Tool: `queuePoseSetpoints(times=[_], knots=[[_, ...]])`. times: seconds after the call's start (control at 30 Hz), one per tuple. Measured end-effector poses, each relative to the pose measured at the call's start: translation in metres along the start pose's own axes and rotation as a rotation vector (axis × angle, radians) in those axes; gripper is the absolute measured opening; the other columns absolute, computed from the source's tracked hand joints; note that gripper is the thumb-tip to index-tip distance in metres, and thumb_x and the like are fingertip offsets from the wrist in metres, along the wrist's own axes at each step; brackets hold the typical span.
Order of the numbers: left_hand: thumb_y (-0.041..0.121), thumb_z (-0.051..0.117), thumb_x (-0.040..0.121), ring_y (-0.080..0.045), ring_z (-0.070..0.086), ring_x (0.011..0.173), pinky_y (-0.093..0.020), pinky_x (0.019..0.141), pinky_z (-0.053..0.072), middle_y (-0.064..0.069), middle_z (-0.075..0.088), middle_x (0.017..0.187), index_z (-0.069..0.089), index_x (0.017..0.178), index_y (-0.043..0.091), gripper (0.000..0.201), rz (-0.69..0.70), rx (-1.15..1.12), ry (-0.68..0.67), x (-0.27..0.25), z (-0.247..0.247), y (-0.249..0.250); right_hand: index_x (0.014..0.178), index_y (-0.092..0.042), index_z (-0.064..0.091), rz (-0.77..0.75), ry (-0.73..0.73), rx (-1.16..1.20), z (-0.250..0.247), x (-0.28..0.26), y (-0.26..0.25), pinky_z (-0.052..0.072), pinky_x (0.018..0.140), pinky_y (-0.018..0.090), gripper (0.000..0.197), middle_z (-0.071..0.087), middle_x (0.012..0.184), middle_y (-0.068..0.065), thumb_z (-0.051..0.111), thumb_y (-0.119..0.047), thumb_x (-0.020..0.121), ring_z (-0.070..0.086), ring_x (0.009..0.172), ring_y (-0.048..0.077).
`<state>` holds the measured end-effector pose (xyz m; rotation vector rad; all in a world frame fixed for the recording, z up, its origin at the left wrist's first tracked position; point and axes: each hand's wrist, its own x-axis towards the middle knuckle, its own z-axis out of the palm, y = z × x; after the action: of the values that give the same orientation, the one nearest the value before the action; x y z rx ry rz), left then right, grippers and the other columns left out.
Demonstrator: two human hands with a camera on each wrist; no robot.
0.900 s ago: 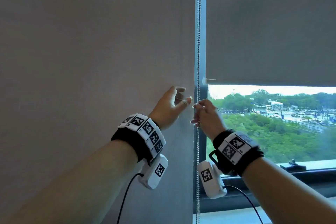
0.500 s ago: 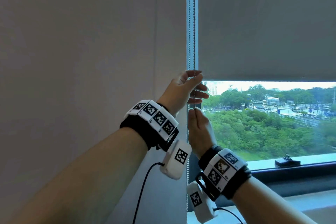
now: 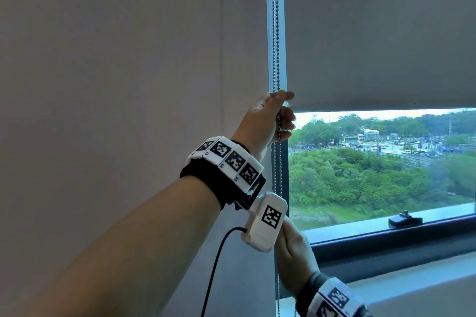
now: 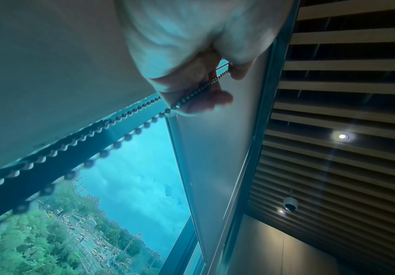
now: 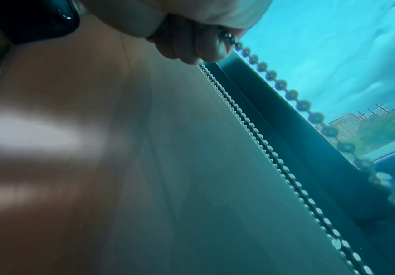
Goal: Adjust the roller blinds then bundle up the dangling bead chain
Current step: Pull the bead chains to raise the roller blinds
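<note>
Grey fabric roller blind [image 3: 381, 33] hangs over the right part of the window, its bottom edge well above the dark sill [image 3: 401, 235]; a strip of glass below it shows trees and a road. Left of it, a plain pale wall [image 3: 116, 59].

Metal bead chain [image 3: 276, 20] runs down in two strands along the pale window frame, just beside the blind's left edge, and carries on past both hands to the bottom of the head view.

Left hand [image 3: 268, 121], raised, sits at the level of the blind's bottom edge. Grip: fingers [image 4: 205, 96] curled around one strand of the chain, thumb closed over it; the second strand passes beside the hand, free.

Right hand [image 3: 293, 260], lower and nearer, is partly hidden behind the white wrist-mounted camera box [image 3: 266, 221] on the left arm. Grip: in the right wrist view the fingers [image 5: 191, 44] are curled tight, with the chain coming out of the fist; the other strand runs free along the frame.

Both wrists carry black bands with white marker tiles. A small dark object [image 3: 404, 220] rests on the sill at far right. Left wrist view shows a slatted ceiling [image 4: 344, 93] with recessed lights and a dome camera.
</note>
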<state>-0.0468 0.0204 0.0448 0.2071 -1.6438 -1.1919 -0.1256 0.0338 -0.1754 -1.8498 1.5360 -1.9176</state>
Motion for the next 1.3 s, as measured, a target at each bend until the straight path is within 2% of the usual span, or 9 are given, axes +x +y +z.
queuePoseSetpoints(times=[0.1,0.3,0.47,0.6,0.8,0.93,1.03,1.13,1.3], knots=[[0.024,0.034,0.098,-0.007,0.021,0.038,-0.018,0.036,0.019,0.009,0.032,0.044,0.041,0.066,0.020,0.033,0.022,-0.002,-0.007,-0.004,0.000,0.000,0.090,-0.016,0.057,0.036,-0.021,0.029,0.008,-0.007,0.003,0.051,0.069,0.050,0.042,0.068,0.079,0.006,0.033,-0.051,0.086,0.064,0.074,0.023],[0.010,0.032,0.088,-0.007,0.014,0.038,-0.013,0.037,0.015,0.011,0.026,0.043,0.028,0.059,0.022,0.032,0.095,-0.042,-0.006,-0.008,-0.006,-0.002,0.089,-0.012,0.057,0.068,-0.012,0.122,0.012,-0.009,-0.007,0.050,0.070,0.056,0.038,0.067,0.077,0.011,0.042,-0.047,0.083,0.062,0.074,0.033],[0.012,0.033,0.089,-0.005,0.021,0.034,-0.014,0.034,0.020,0.010,0.031,0.040,0.031,0.057,0.023,0.034,0.104,-0.024,-0.007,-0.010,-0.013,-0.002,0.086,-0.026,0.060,0.057,0.044,0.203,-0.002,0.006,-0.026,0.051,0.058,0.039,0.068,0.064,0.068,0.004,0.032,-0.085,0.068,0.061,0.062,0.017],[0.016,0.032,0.093,-0.006,0.022,0.035,-0.014,0.035,0.021,0.010,0.032,0.041,0.034,0.054,0.024,0.040,0.112,-0.018,-0.016,-0.013,-0.015,-0.004,0.086,-0.028,0.062,-0.012,0.091,0.283,-0.017,0.038,-0.050,0.047,0.056,0.022,0.068,0.064,0.067,-0.008,0.032,-0.086,0.066,0.058,0.061,0.007],[0.030,0.032,0.100,-0.005,0.029,0.038,-0.019,0.037,0.027,0.007,0.038,0.042,0.041,0.060,0.021,0.041,-0.022,0.114,-0.030,-0.052,-0.002,-0.059,0.090,-0.028,0.057,-0.101,0.136,0.307,-0.047,0.098,-0.113,0.047,0.064,0.027,0.027,0.063,0.081,0.004,0.033,-0.040,0.096,0.059,0.072,0.016],[0.021,0.035,0.095,-0.002,0.024,0.039,-0.015,0.040,0.023,0.011,0.030,0.048,0.033,0.062,0.019,0.033,-0.031,0.053,-0.075,-0.071,-0.002,-0.098,0.107,-0.015,0.051,-0.071,-0.041,0.427,-0.059,0.124,-0.137,0.045,0.055,0.024,0.018,0.058,0.076,0.004,0.037,-0.023,0.098,0.054,0.059,0.014],[0.030,0.036,0.089,-0.004,0.023,0.043,-0.017,0.042,0.022,0.010,0.030,0.051,0.035,0.063,0.018,0.029,-0.050,0.083,-0.165,-0.073,-0.004,-0.107,0.085,-0.013,0.053,-0.071,-0.063,0.451,-0.058,0.123,-0.134,0.029,0.039,0.014,0.025,0.041,0.053,-0.006,0.035,-0.023,0.099,0.033,0.040,0.003],[0.038,0.033,0.089,-0.008,0.029,0.042,-0.020,0.042,0.025,0.008,0.037,0.050,0.043,0.065,0.017,0.033,-0.116,0.077,-0.306,-0.066,-0.007,-0.101,0.058,-0.018,0.039,-0.160,0.029,0.410,-0.060,0.120,-0.126,0.023,0.037,0.017,0.041,0.033,0.039,-0.011,0.033,-0.022,0.099,0.025,0.036,0.004],[0.061,0.017,0.082,-0.019,0.067,0.071,-0.036,0.072,0.054,-0.006,0.069,0.075,0.060,0.098,0.010,0.068,-0.128,0.029,-0.234,-0.040,-0.009,-0.075,0.057,-0.018,0.039,-0.183,-0.030,0.389,-0.070,0.116,-0.115,0.028,0.041,0.017,0.043,0.036,0.038,-0.011,0.034,-0.021,0.099,0.030,0.037,0.003]])
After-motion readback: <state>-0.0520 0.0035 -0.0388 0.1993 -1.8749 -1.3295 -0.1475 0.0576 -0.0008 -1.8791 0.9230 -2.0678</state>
